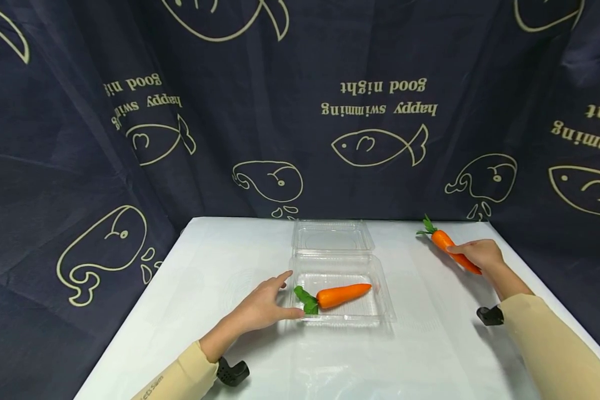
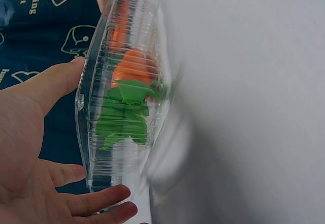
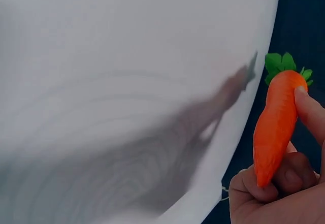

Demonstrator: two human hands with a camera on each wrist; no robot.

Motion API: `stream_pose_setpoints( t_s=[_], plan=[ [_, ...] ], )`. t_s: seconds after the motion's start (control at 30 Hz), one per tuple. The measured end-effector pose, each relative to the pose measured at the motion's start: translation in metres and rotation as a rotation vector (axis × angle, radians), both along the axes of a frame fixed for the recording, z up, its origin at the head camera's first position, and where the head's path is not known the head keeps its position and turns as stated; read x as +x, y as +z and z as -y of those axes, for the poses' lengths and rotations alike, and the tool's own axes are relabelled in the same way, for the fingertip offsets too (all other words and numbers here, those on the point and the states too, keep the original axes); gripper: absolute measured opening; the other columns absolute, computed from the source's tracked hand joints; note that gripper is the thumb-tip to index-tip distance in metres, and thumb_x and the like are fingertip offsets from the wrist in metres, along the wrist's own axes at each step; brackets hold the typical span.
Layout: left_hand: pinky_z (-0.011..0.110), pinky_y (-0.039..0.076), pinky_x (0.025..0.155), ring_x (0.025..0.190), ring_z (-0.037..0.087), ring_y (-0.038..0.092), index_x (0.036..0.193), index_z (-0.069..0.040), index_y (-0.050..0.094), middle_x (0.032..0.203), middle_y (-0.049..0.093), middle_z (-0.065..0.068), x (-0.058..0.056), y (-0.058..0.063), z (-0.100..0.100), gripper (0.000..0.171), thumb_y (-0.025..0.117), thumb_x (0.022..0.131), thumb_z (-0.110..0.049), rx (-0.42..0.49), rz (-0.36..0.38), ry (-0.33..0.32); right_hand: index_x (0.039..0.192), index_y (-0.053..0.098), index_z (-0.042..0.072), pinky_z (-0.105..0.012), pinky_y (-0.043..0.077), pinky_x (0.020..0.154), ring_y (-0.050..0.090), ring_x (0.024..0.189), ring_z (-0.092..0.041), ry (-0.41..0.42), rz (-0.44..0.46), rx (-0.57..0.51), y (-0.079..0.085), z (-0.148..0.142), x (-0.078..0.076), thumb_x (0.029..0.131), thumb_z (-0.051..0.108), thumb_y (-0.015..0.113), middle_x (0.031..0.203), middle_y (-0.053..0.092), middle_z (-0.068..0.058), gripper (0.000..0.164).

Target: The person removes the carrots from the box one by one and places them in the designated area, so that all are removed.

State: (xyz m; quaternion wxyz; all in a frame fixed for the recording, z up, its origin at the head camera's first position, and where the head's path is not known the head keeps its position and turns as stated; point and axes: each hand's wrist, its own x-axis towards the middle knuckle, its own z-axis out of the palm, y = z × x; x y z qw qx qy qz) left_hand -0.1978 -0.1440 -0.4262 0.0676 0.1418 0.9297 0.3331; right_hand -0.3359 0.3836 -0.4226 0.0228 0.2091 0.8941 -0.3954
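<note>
A clear plastic clamshell box point(image 1: 386, 294) sits on the white table, with its hinged lid point(image 1: 332, 223) folded back behind it. Inside lies an orange carrot point(image 1: 345, 294), its green leaves toward the left wall. My left hand point(image 1: 260, 306) is at the box's left side, thumb at the near corner and fingers spread loosely along the rim. Through the ribbed wall the left wrist view shows the leaves point(image 2: 122, 117). At the table's far right, my right hand point(image 1: 482, 256) pinches a second carrot point(image 3: 277, 117) between thumb and fingers, leafy end pointing away.
The white table point(image 1: 220, 255) ends at a dark blue curtain point(image 1: 260, 111) printed with fish and whales, which hangs behind it and at both sides. The held carrot is close to the table's right edge, and its shadow falls on the tabletop.
</note>
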Motion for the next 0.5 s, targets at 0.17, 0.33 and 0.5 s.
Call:
stream_pose_setpoints(
  t_s=[0.17,0.33,0.5],
  plan=[
    [0.06,0.038,0.112,0.137,0.038,0.047,0.158,-0.012,0.033,0.144,0.056,0.018,0.0002,-0.0007,-0.0002,0.103,0.081,0.078,-0.055,-0.006,-0.002,-0.003,0.143,0.045,-0.012,-0.033,0.047,0.076,0.052,0.109,-0.036,-0.027,0.026,-0.009,-0.0035,-0.0042,0.0008,0.089,0.044,0.072,0.14,0.048,-0.031,0.082],
    [0.06,0.039,0.112,0.137,0.038,0.047,0.158,-0.013,0.033,0.143,0.057,0.018,-0.0005,-0.0014,0.0,0.103,0.081,0.078,-0.058,-0.011,-0.005,-0.002,0.143,0.044,-0.012,-0.039,0.048,0.087,0.05,0.114,-0.038,-0.05,0.015,-0.031,-0.0073,-0.0086,-0.0003,0.088,0.044,0.074,0.145,0.045,-0.031,0.084],
    [0.059,0.038,0.112,0.137,0.038,0.047,0.158,-0.013,0.034,0.143,0.057,0.018,-0.001,-0.0011,-0.0003,0.103,0.081,0.078,-0.057,-0.014,-0.006,0.0,0.143,0.044,-0.012,-0.04,0.048,0.089,0.05,0.114,-0.037,-0.077,0.012,-0.047,-0.01,-0.01,-0.0012,0.088,0.043,0.074,0.145,0.045,-0.03,0.084]
  ],
)
